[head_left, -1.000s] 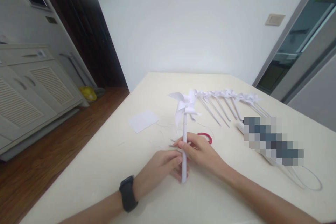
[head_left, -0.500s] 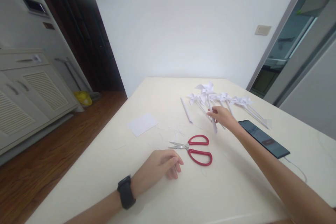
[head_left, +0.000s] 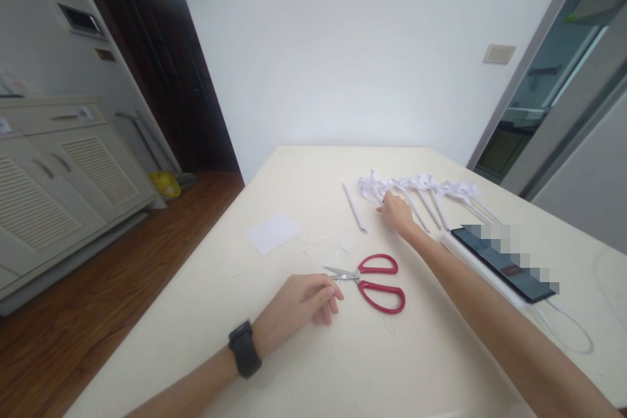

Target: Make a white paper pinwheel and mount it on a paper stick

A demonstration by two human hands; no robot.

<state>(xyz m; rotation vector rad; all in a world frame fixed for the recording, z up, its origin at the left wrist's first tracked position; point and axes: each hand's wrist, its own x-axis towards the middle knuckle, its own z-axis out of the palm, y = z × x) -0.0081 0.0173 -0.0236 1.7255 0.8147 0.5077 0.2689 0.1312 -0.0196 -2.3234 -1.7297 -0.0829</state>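
Observation:
My right hand (head_left: 396, 212) is low over the left end of a row of white paper pinwheels (head_left: 426, 183). Its fingers are closed around the stick of one pinwheel (head_left: 368, 185), and the hand hides most of that stick. My left hand (head_left: 306, 297), with a black watch on the wrist, rests on the table holding nothing. Its fingers are loosely bent and a little apart, near the blade tips of red-handled scissors (head_left: 360, 275). The scissors lie partly spread on the table.
A rolled white paper stick (head_left: 354, 208) lies left of the pinwheels. Further left is a square of white paper (head_left: 275, 234), with thin thread scraps (head_left: 336, 247) beside it. A dark phone (head_left: 504, 264) with a white cable lies at the right of the white table (head_left: 313, 170).
My right hand has lowered the raised pinwheel to the table among the others, moving slightly left and away from me. My left hand stays nearly still. The view has shifted slightly.

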